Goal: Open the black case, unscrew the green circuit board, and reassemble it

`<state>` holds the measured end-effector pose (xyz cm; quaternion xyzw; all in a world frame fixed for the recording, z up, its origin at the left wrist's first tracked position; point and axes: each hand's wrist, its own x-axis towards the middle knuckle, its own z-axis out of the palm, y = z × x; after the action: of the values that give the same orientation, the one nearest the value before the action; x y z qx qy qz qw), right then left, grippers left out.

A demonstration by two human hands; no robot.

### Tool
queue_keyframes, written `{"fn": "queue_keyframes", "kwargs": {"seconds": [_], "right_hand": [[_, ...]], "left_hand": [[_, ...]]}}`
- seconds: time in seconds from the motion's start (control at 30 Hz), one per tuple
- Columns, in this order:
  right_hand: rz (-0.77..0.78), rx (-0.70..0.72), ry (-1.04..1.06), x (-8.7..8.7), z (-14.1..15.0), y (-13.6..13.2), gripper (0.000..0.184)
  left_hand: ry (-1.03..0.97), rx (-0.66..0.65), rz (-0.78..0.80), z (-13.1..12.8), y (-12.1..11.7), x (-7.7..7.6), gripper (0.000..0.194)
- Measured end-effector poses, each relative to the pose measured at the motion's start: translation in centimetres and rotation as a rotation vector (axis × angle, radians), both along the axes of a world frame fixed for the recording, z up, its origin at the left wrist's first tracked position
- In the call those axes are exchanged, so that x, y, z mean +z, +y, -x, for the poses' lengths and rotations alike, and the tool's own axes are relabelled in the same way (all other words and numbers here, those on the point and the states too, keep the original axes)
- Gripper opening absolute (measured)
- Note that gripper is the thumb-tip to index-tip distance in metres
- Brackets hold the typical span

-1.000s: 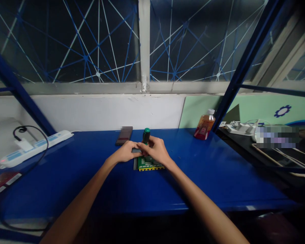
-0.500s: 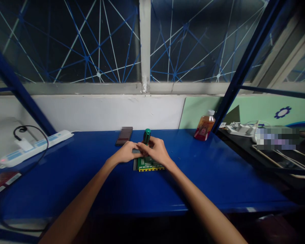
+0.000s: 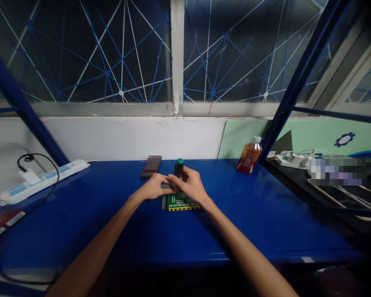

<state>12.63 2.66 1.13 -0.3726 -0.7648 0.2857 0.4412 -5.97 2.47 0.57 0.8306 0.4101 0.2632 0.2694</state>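
A screwdriver (image 3: 179,166) with a green and black handle stands upright over a green circuit board (image 3: 177,201). My right hand (image 3: 188,185) is closed around its lower part, and the tip is hidden behind the fingers. Beside it, my left hand (image 3: 156,186) reaches in from the left with its fingers pressed together near the screwdriver's shaft. What those fingers pinch, if anything, cannot be made out. Yellow connectors line the board's near edge, and a grey plate (image 3: 164,203) shows at its left side.
A dark phone (image 3: 151,167) lies behind my left hand on the blue table (image 3: 136,235). Tiny screws (image 3: 218,194) are scattered to the right. A drink bottle (image 3: 250,155) stands at the back right. On the left are a white power strip (image 3: 46,180) and a black cable (image 3: 58,175).
The whole view has shifted very slightly. Both hands stay at the board, and the screwdriver remains upright in my right hand.
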Motion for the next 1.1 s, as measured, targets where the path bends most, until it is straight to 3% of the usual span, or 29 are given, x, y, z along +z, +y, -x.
{"fn": "queue_keyframes", "kwargs": {"seconds": [0.17, 0.33, 0.6, 0.77, 0.93, 1.1], "right_hand": [[0.009, 0.004, -0.003, 0.0, -0.1, 0.0, 0.032], [0.01, -0.004, 0.004, 0.1, -0.1, -0.1, 0.032], [0.042, -0.027, 0.072, 0.7, -0.5, 0.0, 0.037], [0.069, -0.012, 0.182, 1.0, -0.6, 0.1, 0.036], [-0.037, -0.138, 0.23, 2.0, -2.3, 1.1, 0.036], [-0.15, -0.414, 0.186, 1.5, -8.1, 3.6, 0.039]], "left_hand": [[0.019, -0.054, -0.012, 0.1, 0.0, 0.0, 0.018], [0.009, -0.012, -0.015, 0.0, 0.0, -0.2, 0.018], [0.031, -0.098, -0.032, 0.0, -0.2, 0.2, 0.021], [0.039, -0.024, -0.099, -0.2, 0.0, -0.2, 0.017], [0.005, 0.089, -0.165, -0.8, -0.3, 0.2, 0.02], [-0.001, 0.041, -0.217, -3.5, -0.8, 1.1, 0.018]]}}
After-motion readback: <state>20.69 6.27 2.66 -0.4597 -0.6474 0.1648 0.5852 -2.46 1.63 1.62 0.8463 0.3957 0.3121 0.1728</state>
